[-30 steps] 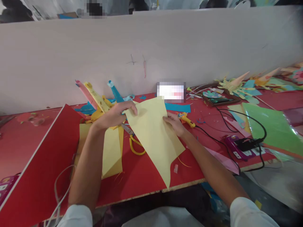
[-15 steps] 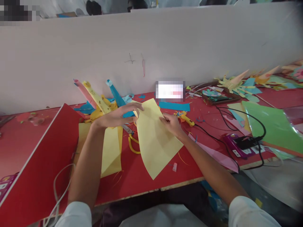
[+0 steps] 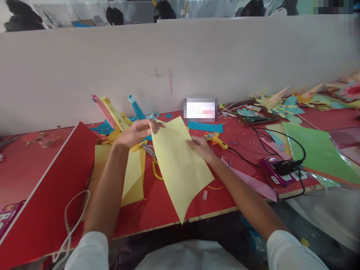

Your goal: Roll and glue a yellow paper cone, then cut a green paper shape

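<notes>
Head view: yellow sheet (image 3: 181,165) over the red table (image 3: 153,208)

A red board (image 3: 56,187) slants up at left. My left hand (image 3: 137,131) pinches the sheet's upper left edge, scissors (image 3: 154,165) partly behind it. My right hand (image 3: 201,147) grips the right edge, near a glue gun (image 3: 219,141); pink paper (image 3: 253,182) and a power strip (image 3: 270,165) lie beyond.
</notes>
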A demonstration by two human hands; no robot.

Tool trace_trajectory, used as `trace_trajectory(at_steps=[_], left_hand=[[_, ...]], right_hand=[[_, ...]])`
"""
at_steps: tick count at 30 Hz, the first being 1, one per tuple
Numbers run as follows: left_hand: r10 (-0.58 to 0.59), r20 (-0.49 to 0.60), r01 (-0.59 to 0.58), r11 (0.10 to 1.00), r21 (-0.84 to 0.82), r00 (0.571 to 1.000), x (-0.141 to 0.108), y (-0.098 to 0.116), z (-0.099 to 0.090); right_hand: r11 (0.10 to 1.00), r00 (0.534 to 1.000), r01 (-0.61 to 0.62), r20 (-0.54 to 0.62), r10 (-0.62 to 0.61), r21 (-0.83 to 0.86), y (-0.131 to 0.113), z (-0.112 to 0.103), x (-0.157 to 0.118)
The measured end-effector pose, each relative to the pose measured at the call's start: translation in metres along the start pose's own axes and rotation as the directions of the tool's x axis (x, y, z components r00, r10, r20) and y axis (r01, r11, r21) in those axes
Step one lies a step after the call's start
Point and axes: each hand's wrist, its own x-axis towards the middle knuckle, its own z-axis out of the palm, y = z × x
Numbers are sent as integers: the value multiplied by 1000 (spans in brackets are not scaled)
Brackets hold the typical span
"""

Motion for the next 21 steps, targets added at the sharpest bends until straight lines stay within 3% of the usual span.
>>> trace_trajectory(at_steps=[4,9,14,21], left_hand=[[39,-59,-41,999,-34,998,0,-2,1],[-9,-180,2,999,-42,984,7,-8,12],[-156,-223,184,977,109,962,16,-11,18],[-160,-288,236,937,256,944,21,1,26]], right_hand=[[985,995,-86,56,79,149,-2,5,-4],[982,994,-98,67,88,162,-2,9,-3],[997,997,71,11,-72,16,5,11,1],[922,967,215,-62,-247,-321,11,12,-5]])
